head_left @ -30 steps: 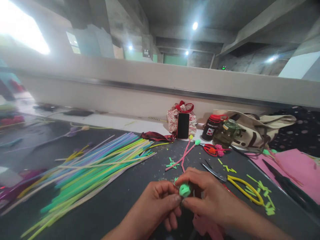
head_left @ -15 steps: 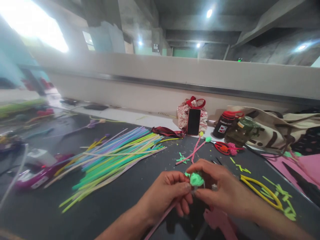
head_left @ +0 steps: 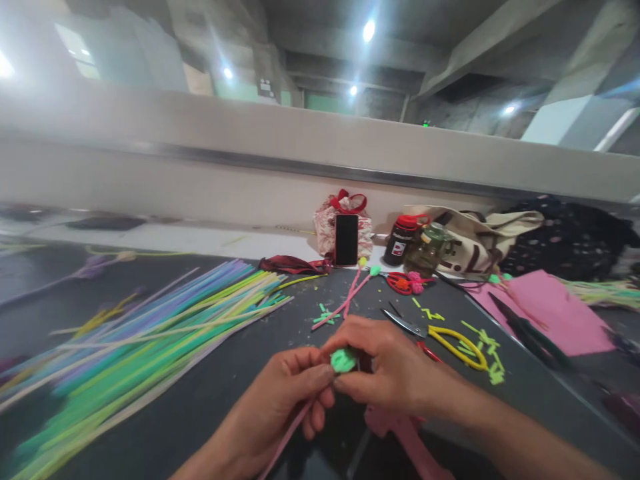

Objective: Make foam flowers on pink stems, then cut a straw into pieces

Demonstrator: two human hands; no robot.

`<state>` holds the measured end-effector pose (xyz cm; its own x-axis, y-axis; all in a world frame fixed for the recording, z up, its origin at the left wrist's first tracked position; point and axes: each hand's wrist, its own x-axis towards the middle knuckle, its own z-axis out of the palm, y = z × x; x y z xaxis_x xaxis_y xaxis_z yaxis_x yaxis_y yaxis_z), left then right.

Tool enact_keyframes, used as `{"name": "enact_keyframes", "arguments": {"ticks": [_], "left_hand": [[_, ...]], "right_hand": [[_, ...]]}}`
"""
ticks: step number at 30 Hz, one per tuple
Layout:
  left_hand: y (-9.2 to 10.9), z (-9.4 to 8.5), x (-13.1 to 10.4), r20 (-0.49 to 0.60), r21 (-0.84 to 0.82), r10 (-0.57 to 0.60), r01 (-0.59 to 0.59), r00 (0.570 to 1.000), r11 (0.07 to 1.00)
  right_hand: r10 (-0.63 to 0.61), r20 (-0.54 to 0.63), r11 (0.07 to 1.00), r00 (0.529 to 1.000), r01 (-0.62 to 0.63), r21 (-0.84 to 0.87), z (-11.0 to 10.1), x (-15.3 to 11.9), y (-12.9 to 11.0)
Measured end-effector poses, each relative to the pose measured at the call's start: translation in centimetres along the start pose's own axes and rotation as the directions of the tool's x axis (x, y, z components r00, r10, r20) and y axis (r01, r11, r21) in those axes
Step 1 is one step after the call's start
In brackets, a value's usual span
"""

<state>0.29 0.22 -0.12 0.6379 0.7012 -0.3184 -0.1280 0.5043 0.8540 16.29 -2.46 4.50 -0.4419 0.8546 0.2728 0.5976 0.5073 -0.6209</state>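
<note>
My left hand [head_left: 295,390] pinches a pink pipe-cleaner stem [head_left: 290,432] just below a small green pipe-cleaner ball [head_left: 343,361]. On the ball's right side, my right hand [head_left: 387,363] curls thumb and fingers about it, touching it from above and below. Where the stem meets the ball is covered by fingers. Beyond the hands, two pink stems cross on the dark table, one tipped with a green ball [head_left: 375,271], the other with a yellow ball [head_left: 363,262]. Yellow-handled scissors [head_left: 434,329] lie right of my right hand, blades apart.
A bundle of coloured pipe cleaners [head_left: 165,340] covers the left side. Green offcuts [head_left: 493,357] are scattered at right, near pink sheets [head_left: 560,313]. At the back stand a phone [head_left: 347,240], a black bottle [head_left: 400,241], a greenish jug [head_left: 427,250] and a canvas bag [head_left: 470,247].
The view has swung right, so everything sits further left in the picture. Both hands keep hold of the green ball and stem; the right fingers have closed further over the ball.
</note>
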Motion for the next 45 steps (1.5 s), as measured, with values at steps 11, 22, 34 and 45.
{"name": "enact_keyframes", "arguments": {"ticks": [11,22,34,45], "left_hand": [[0.3,-0.4,0.3,-0.074,-0.123,0.014,-0.023,0.997,0.992],[0.2,-0.6,0.5,-0.095,-0.122,0.077,-0.088,0.993,0.989],[0.7,-0.7,0.5,-0.126,-0.073,0.103,-0.113,0.987,0.991],[0.7,-1.2,0.5,-0.142,-0.131,0.155,-0.174,0.978,0.976]], "right_hand": [[0.408,-0.238,0.913,0.881,-0.393,0.111,-4.1,-4.8,4.6],[0.544,-0.249,0.458,0.801,-0.532,-0.712,-4.2,-12.9,11.4],[0.606,-0.188,0.434,0.773,-0.519,-0.737,-4.9,-10.2,10.1],[0.643,-0.350,0.608,0.682,-0.731,-0.308,-5.9,-12.1,12.0]]}}
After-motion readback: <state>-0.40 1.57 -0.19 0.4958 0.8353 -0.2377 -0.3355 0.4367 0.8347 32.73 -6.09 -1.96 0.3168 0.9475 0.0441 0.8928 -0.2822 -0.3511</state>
